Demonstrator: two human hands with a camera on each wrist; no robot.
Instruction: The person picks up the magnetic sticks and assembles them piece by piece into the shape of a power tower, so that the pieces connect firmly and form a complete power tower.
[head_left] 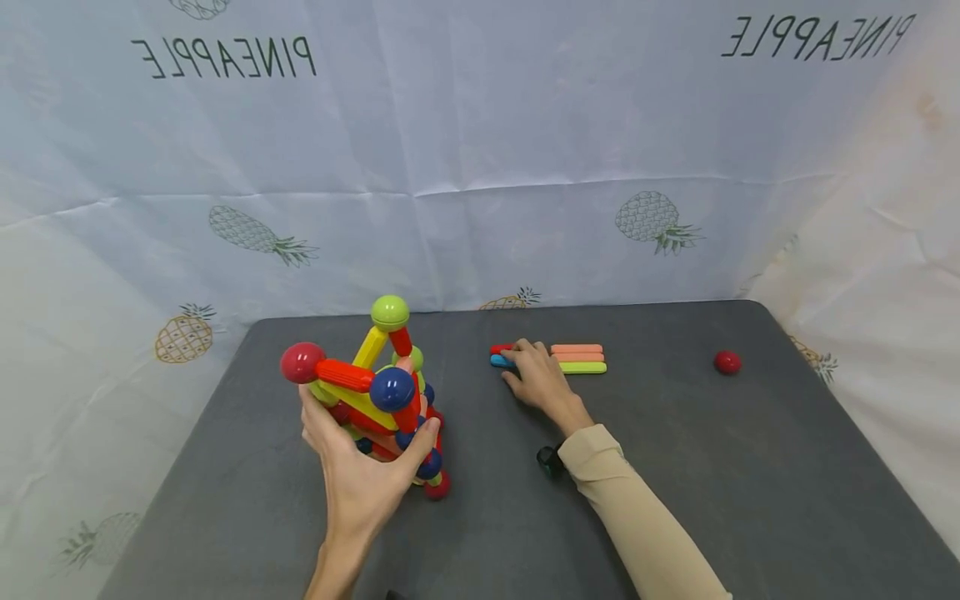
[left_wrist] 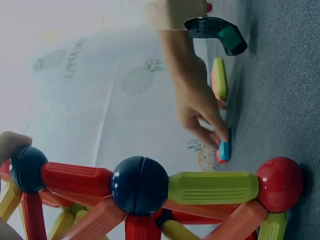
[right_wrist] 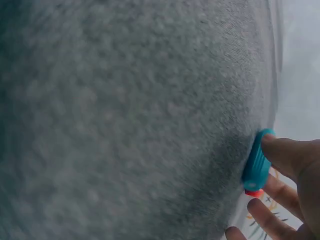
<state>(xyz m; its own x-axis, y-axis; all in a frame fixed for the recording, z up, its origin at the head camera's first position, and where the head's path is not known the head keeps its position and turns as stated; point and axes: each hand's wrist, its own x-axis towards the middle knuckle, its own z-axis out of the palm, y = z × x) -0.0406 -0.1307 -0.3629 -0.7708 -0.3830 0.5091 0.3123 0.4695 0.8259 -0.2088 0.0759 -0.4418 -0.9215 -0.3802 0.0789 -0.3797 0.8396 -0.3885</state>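
Note:
On the left of the head view stands a tall structure of magnetic sticks and balls (head_left: 347, 374), in red, yellow, green and blue. My left hand (head_left: 360, 483) grips it low, thumb on the right side and fingers on the left, partly hidden behind it. Its blue balls (left_wrist: 140, 185) and sticks fill the bottom of the left wrist view. My right hand (head_left: 538, 377) reaches to the table's far middle, pinching a blue stick (right_wrist: 257, 162) between thumb and index finger. The stick is at the table surface. A red stick (head_left: 501, 349) lies right beside it.
Right of the right hand, two salmon sticks (head_left: 577, 349) and a yellow-green stick (head_left: 583, 367) lie side by side. A lone red ball (head_left: 727, 362) sits at the far right of the dark grey table (head_left: 675, 467). A pineapple-print cloth (head_left: 480, 242) hangs behind.

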